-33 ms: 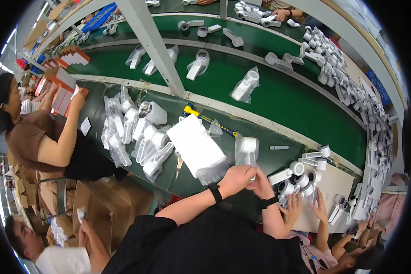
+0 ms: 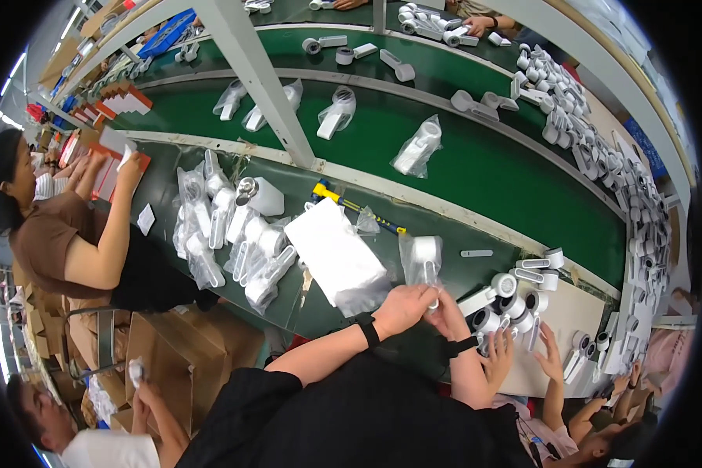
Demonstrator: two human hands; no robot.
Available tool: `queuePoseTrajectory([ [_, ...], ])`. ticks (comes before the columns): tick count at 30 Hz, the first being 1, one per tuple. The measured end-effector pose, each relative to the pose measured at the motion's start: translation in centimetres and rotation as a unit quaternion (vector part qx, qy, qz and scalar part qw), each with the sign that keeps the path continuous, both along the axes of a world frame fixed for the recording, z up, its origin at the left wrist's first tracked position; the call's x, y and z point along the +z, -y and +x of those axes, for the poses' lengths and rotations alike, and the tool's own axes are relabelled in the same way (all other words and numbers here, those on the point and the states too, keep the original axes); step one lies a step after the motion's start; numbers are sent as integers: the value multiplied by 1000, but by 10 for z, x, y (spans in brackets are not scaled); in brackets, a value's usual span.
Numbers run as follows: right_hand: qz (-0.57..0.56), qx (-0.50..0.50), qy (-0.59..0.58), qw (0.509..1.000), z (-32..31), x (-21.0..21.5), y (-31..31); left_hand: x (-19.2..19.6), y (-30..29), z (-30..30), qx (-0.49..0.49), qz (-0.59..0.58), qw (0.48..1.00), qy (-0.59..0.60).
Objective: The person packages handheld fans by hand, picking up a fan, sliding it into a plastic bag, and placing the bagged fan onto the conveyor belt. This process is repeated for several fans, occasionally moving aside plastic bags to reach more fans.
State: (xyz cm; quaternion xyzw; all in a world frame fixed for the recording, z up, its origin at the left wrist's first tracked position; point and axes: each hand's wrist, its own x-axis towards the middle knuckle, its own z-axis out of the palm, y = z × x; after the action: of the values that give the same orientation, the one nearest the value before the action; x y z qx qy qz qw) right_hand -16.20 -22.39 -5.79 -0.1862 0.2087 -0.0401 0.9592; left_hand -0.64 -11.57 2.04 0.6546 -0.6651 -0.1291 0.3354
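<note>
Both hands meet at the desk's (image 2: 320,308) near edge: the left hand (image 2: 402,308) and right hand (image 2: 448,316) close together on a bagged white part (image 2: 423,261). Its long axis runs straight away from them, standing up from the fingers. A stack of white bags (image 2: 335,257) lies just left of the left hand; a yellow-handled hammer (image 2: 351,204) lies beyond.

Black short-sleeved top; bare forearms; black wristband at left hand (image 2: 402,308), black wristband at right hand (image 2: 450,316); no gloves
</note>
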Motion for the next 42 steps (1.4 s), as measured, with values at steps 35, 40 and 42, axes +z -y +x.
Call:
queuePoseTrajectory([
  [35, -210, -155, -252, 932, 32, 30, -62, -59, -95, 30, 182, 36, 983, -1],
  [40, -190, -127, -222, 948, 51, 24, -97, -78, -112, 36, 201, 40, 978, -30],
  [42, -217, -76, -205, 951, 48, 14, -102, -72, -108, 37, 232, 24, 971, -48],
])
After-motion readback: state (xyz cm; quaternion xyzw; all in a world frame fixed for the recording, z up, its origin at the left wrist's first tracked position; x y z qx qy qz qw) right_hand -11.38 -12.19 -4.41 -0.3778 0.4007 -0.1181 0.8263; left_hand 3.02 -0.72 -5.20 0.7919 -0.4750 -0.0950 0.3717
